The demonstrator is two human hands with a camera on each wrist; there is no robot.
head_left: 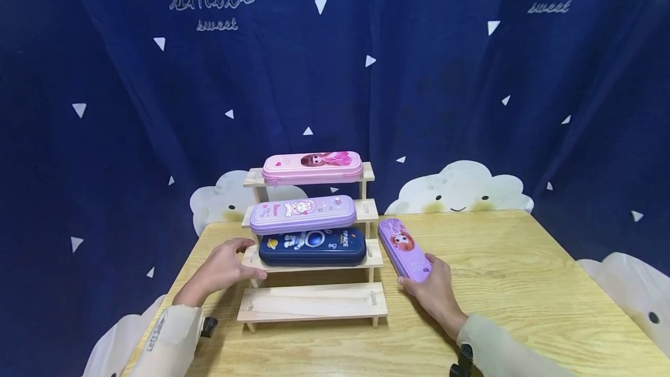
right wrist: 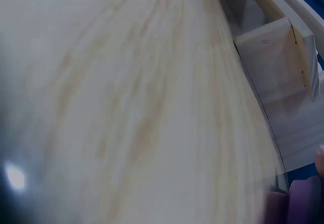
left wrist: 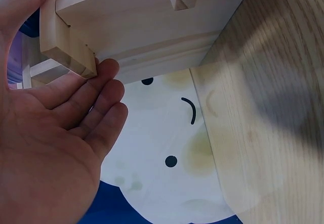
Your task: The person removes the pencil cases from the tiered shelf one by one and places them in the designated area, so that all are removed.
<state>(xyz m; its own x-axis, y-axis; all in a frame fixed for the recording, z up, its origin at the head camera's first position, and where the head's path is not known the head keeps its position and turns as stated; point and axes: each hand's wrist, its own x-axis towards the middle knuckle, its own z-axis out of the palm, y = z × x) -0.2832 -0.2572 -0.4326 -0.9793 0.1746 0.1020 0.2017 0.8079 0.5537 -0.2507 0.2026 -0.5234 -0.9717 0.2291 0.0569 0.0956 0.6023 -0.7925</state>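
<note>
A stepped wooden rack [head_left: 312, 301] stands on the table. At the left end of its second-lowest tier my left hand [head_left: 226, 265] grips the board, thumb at the front; the left wrist view shows the fingers [left wrist: 109, 95] against the board's end [left wrist: 66, 42]. My right hand [head_left: 433, 290] holds the near end of a purple pencil case [head_left: 402, 246] with a red-haired girl on it, right of the rack. A navy space pencil case [head_left: 314, 247], a lilac bunny pencil case [head_left: 303, 214] and a pink pencil case [head_left: 314, 167] lie on separate tiers, lowest to highest.
The wood-grain table [head_left: 518, 284] extends to the right of the rack. Behind it hangs a dark blue curtain [head_left: 335, 86] with white triangles and cloud faces. The lowest tier shows bare wood.
</note>
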